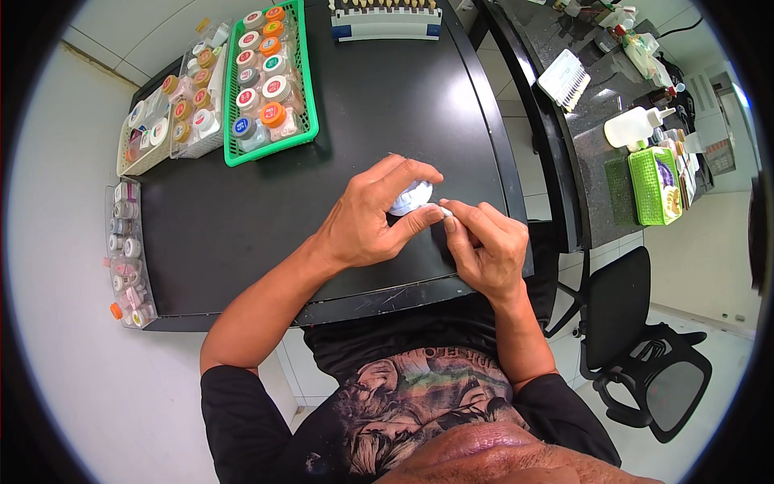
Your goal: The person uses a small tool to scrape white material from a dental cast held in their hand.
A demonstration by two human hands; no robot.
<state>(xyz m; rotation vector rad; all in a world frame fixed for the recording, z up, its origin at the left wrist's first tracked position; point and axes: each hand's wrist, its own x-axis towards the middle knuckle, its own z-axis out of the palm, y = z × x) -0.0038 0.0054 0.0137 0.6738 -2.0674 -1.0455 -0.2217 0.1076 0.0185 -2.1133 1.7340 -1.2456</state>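
- Where the black worktop [266, 210] meets its left edge, a clear tray of small jars [125, 250] lies lengthwise.
- Further back stand 2 pale baskets of capped pots [173, 113], and just beside them a green basket [305, 121] packed with jars under orange, red, green and white lids.
- Left hand [367, 218] rests on the worktop near its front edge, fingers [403, 173] curled closed around a small white object [411, 198], thumb pressed beneath it.
- Right hand [484, 246] sits just beside it, thumb and forefinger pinched shut on a thin white-tipped tool [446, 211] whose tip touches the white object.
- At the far edge stands a rack of tooth-shade tabs [385, 18].
- Right of the worktop, a second dark counter [592, 185] carries a white squeeze bottle [633, 127] and a small green basket [655, 184]; a black office chair [637, 347] stands below it.
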